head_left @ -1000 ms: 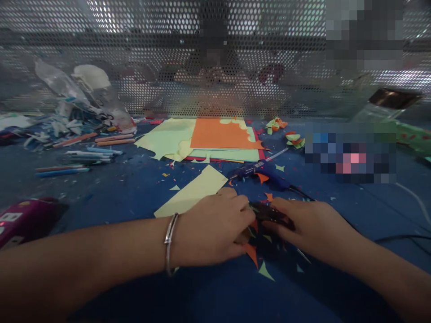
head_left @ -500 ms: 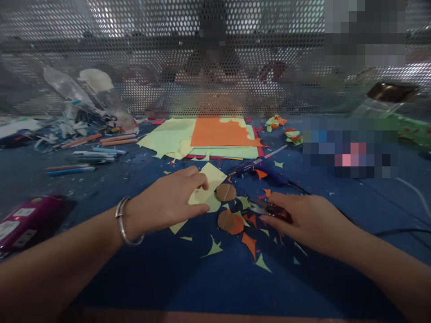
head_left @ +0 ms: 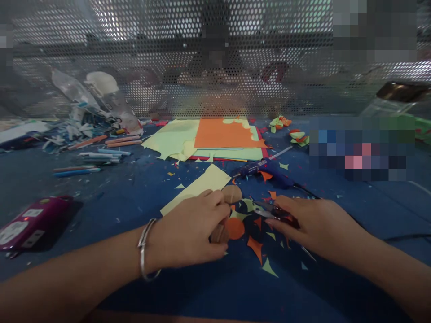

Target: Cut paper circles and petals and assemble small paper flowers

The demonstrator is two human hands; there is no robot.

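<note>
Between the thumb and curled fingers of my left hand (head_left: 190, 226) is a brown cardboard disc (head_left: 219, 234), partly hidden by the fingers. An orange paper circle (head_left: 235, 229) lies just right of it. A second brown disc (head_left: 233, 194) rests by my knuckles, beyond the fingers. My right hand (head_left: 303, 220) grips dark-handled scissors (head_left: 269, 209), their blades pointing left over green and orange scraps (head_left: 255, 249). A pale yellow paper strip (head_left: 197, 188) lies flat behind my left hand.
A blue glue gun (head_left: 266, 170) with a cord lies behind the scissors. Coloured paper sheets (head_left: 225, 133) are stacked at the back, before a perforated metal screen (head_left: 161, 58). Pencils (head_left: 101, 157), plastic bottles (head_left: 107, 96) and a purple device (head_left: 37, 220) stand or lie left.
My left hand has moved right and nearer, off the yellow strip, and closed on the nearer brown disc, which has shifted left off the orange circle. My right hand still holds the scissors.
</note>
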